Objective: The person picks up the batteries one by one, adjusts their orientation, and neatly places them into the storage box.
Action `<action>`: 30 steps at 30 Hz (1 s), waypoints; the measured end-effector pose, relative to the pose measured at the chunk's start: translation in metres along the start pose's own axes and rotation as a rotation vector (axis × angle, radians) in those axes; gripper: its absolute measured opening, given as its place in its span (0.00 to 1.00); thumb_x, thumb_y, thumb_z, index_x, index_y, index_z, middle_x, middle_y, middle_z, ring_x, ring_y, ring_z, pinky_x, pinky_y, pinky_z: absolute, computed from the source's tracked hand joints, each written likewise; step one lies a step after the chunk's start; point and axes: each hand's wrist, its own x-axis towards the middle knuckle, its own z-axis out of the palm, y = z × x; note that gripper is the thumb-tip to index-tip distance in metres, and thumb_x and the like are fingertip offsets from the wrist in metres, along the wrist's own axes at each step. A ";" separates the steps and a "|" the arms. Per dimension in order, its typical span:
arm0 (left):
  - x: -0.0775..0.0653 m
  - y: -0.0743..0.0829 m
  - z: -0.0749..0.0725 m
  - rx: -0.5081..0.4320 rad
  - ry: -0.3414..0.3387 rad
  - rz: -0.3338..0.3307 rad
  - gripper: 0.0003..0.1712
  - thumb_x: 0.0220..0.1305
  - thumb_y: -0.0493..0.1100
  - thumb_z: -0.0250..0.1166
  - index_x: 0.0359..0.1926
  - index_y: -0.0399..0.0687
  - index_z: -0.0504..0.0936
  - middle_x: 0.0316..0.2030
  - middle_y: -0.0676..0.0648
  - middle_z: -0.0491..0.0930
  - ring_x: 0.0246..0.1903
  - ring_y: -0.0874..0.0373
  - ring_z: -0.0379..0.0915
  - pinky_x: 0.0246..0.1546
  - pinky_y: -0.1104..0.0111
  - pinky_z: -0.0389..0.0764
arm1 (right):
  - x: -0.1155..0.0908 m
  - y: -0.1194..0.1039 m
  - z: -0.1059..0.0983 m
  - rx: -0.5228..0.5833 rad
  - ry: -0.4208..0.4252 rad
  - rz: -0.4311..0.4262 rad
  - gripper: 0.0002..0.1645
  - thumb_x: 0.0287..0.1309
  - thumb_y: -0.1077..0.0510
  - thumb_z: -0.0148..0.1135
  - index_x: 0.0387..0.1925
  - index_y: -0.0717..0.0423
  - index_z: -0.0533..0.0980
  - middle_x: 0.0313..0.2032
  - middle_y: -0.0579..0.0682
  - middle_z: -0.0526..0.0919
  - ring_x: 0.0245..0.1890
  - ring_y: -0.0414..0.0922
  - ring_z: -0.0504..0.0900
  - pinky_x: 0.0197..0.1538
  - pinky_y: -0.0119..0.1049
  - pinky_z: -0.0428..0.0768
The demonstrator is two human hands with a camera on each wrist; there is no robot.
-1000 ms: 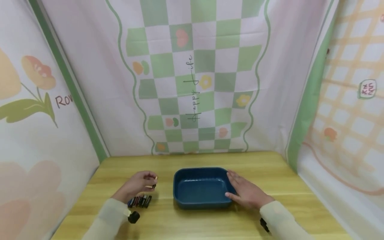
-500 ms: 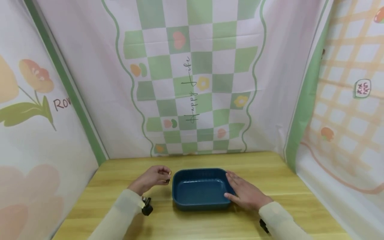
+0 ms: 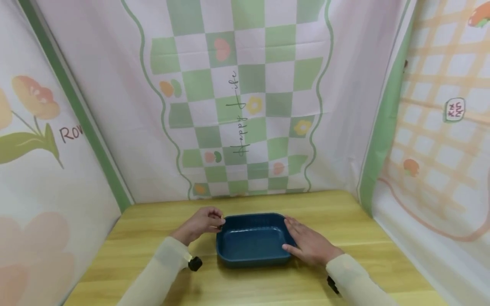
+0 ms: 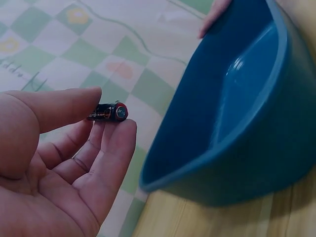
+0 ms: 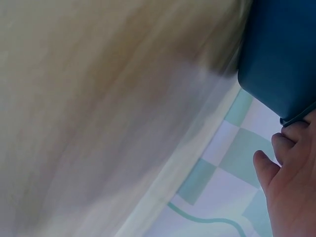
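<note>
Between thumb and fingertips, my left hand (image 3: 204, 223) pinches a small dark battery (image 4: 107, 112), its reddish end facing the left wrist camera. That hand is at the left rim of a deep blue rectangular bin (image 3: 256, 262), which shows no contents in the head view. My right hand (image 3: 311, 244) rests against the bin's right side with its fingers straight and the thumb over the rim. In the right wrist view, the right fingers (image 5: 284, 148) meet the rim at the bin's corner.
The bin stands on a yellow wood-grain table (image 3: 153, 216). Behind the table hangs a green-and-white checked cloth (image 3: 250, 102), with printed cloths on both sides. Black wrist cameras, including the left one (image 3: 195, 264), stick out below the sleeves.
My left hand has moved right with the battery, from over a row of batteries to the bin's left rim. The left forearm now hides that row. My right hand has stayed on the bin.
</note>
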 end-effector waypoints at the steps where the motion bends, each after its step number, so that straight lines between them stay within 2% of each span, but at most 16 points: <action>1: 0.001 0.000 0.003 0.004 -0.006 0.003 0.19 0.65 0.36 0.65 0.51 0.28 0.70 0.38 0.42 0.77 0.43 0.43 0.76 0.46 0.56 0.82 | 0.000 0.000 0.000 -0.001 -0.002 0.001 0.49 0.70 0.31 0.38 0.73 0.65 0.50 0.74 0.59 0.49 0.73 0.53 0.50 0.70 0.49 0.57; 8: 0.015 -0.001 0.028 0.026 -0.029 0.005 0.16 0.65 0.35 0.65 0.49 0.30 0.71 0.37 0.43 0.77 0.46 0.34 0.74 0.46 0.52 0.81 | -0.001 0.001 0.004 -0.014 0.024 -0.002 0.49 0.70 0.31 0.40 0.73 0.66 0.51 0.73 0.60 0.51 0.72 0.54 0.51 0.70 0.49 0.58; 16: 0.030 0.000 0.053 0.067 -0.022 -0.015 0.15 0.63 0.34 0.65 0.47 0.29 0.74 0.36 0.43 0.77 0.40 0.46 0.79 0.43 0.53 0.83 | 0.000 0.003 0.006 -0.019 0.044 -0.011 0.49 0.70 0.32 0.40 0.73 0.66 0.51 0.74 0.59 0.50 0.72 0.53 0.51 0.70 0.49 0.58; 22: 0.041 -0.006 0.068 0.042 -0.035 -0.024 0.13 0.63 0.33 0.65 0.45 0.29 0.75 0.37 0.42 0.78 0.40 0.44 0.79 0.42 0.53 0.83 | 0.000 0.004 0.006 -0.009 0.043 -0.010 0.49 0.69 0.31 0.40 0.73 0.65 0.52 0.74 0.59 0.50 0.72 0.53 0.52 0.70 0.49 0.58; 30: 0.051 -0.010 0.086 0.030 -0.001 -0.042 0.08 0.62 0.32 0.66 0.40 0.35 0.77 0.35 0.42 0.79 0.34 0.51 0.80 0.37 0.57 0.85 | 0.000 0.003 0.006 -0.018 0.049 0.000 0.49 0.69 0.31 0.40 0.72 0.66 0.53 0.73 0.59 0.52 0.72 0.54 0.53 0.69 0.50 0.59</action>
